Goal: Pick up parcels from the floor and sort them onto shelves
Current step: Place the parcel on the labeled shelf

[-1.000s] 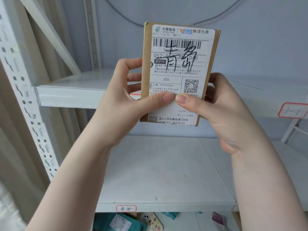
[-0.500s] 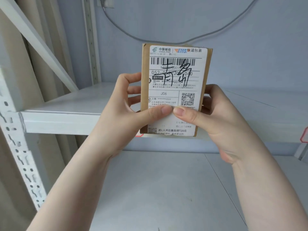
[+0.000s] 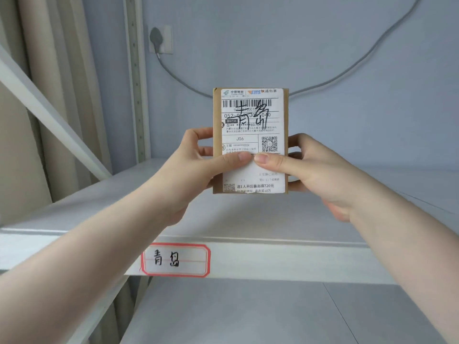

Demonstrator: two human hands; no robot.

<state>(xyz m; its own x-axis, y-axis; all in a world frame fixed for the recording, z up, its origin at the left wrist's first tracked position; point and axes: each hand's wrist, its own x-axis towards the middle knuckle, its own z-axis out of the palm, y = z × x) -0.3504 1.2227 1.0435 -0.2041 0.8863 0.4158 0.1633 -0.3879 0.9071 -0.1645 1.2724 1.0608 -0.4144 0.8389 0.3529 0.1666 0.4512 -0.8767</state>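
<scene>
Change: parcel (image 3: 250, 141) has risen from the lower shelf level to just above the upper shelf (image 3: 285, 259); the grip looks unchanged.
Shelf tag (image 3: 175, 260): red-bordered and handwritten, on the near shelf edge; its characters appear to match the scrawl on the parcel's shipping label (image 3: 252, 125).
Left hand (image 3: 188, 175): closed on the parcel's left edge, thumb pressed across the front.
Right hand (image 3: 313, 172): closed on the right edge, thumb meeting the left thumb.
Parcel: upright, held in the air over the shelf, not yet set down.
Meaning: probably the right shelf; placing should come next.
Behind: wall socket (image 3: 161, 39) with a grey cable (image 3: 347, 70).
</scene>
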